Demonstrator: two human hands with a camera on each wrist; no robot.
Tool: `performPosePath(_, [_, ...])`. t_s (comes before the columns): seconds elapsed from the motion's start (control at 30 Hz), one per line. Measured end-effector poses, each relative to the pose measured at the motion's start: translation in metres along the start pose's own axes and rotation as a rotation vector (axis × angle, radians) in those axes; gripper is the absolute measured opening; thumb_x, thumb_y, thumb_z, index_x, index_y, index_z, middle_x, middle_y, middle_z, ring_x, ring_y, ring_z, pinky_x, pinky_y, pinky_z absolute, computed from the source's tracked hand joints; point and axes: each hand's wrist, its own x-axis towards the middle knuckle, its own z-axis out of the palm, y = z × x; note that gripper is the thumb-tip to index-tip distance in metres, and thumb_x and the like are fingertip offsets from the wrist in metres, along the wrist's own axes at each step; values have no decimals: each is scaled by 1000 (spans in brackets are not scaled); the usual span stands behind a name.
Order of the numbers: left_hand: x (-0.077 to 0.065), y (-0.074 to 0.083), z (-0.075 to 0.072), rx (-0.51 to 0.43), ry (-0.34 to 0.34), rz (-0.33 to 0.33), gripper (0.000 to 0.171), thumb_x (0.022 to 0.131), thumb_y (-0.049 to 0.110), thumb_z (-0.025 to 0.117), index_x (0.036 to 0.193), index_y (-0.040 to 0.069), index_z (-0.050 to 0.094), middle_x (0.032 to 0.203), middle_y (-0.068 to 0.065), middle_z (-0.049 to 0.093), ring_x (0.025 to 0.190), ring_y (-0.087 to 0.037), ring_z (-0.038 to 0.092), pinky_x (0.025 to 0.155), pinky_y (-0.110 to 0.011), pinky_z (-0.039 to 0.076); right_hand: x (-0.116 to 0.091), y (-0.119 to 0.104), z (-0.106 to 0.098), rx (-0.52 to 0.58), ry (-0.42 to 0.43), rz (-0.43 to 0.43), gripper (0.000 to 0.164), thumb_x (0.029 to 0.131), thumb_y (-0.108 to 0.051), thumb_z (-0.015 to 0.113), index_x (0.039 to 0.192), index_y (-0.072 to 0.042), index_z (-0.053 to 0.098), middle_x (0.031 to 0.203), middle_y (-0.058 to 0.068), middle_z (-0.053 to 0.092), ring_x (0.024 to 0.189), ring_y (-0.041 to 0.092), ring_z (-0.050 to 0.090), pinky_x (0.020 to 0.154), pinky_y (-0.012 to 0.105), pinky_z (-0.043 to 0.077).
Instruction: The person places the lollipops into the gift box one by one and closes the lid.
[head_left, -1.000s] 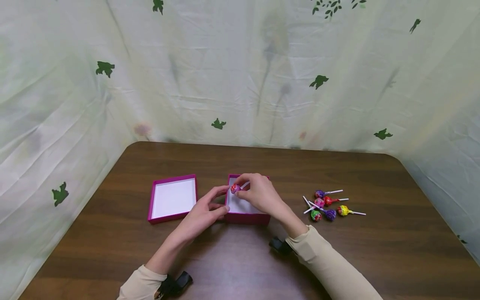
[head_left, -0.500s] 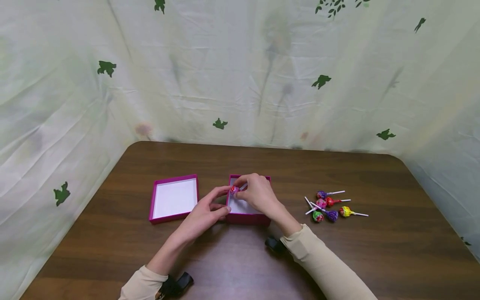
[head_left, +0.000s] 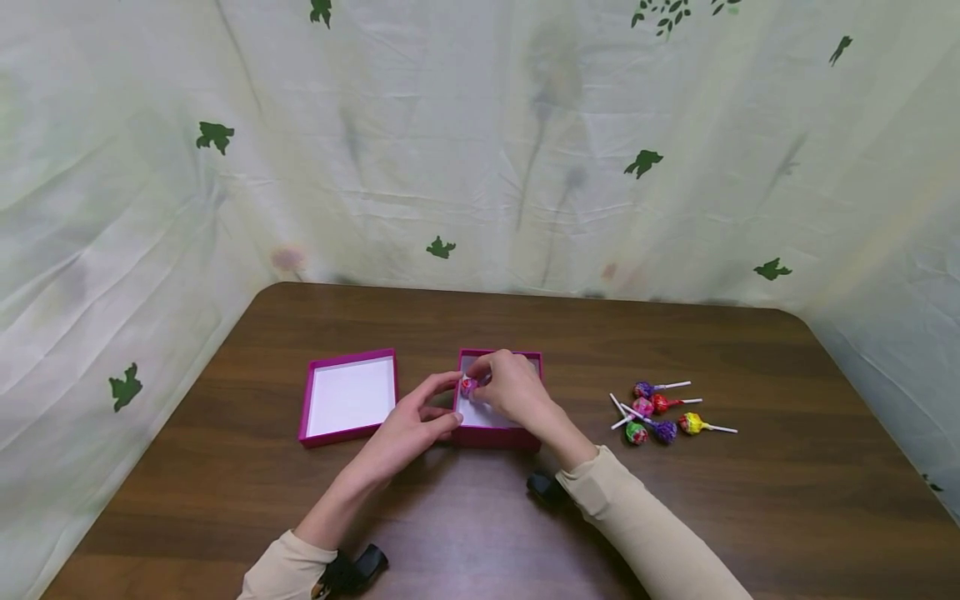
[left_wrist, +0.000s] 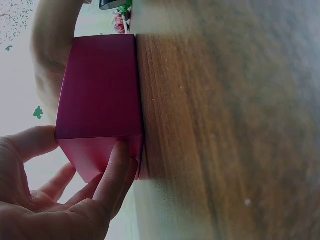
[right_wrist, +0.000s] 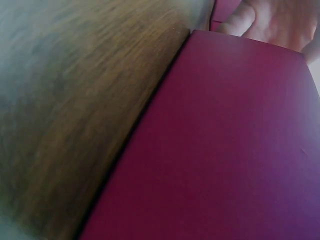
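Across the wooden surface, the grip of the right hand pinches a lollipop within the outline of the box, candy end leftward, beside the wall the left hand's extended fingers touch

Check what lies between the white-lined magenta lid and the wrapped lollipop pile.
Head view: an open magenta box, the left hand touching it, the right hand holding a red-and-pink lollipop, and brown wooden table.
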Motion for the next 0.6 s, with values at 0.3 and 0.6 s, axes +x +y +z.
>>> performPosePath(0.3, [6, -16, 3, -6, 23, 37, 52, 87, 13, 65, 135, 23, 47, 139, -6, 43, 100, -23, 61, 78, -36, 52, -4, -1, -5, 29, -1, -29, 23, 77, -14, 74, 100, -13, 72, 89, -1, 69, 79, 12, 59, 69, 29, 47])
performPosePath(0.6, [6, -14, 2, 4, 18, 37, 52, 87, 16, 65, 136, 24, 47, 139, -6, 43, 101, -24, 60, 79, -38, 52, -14, -2, -19, 70, 53, -76, 26, 78, -22, 75, 104, -18, 70, 93, -2, 67, 84, 14, 59, 72, 31, 46])
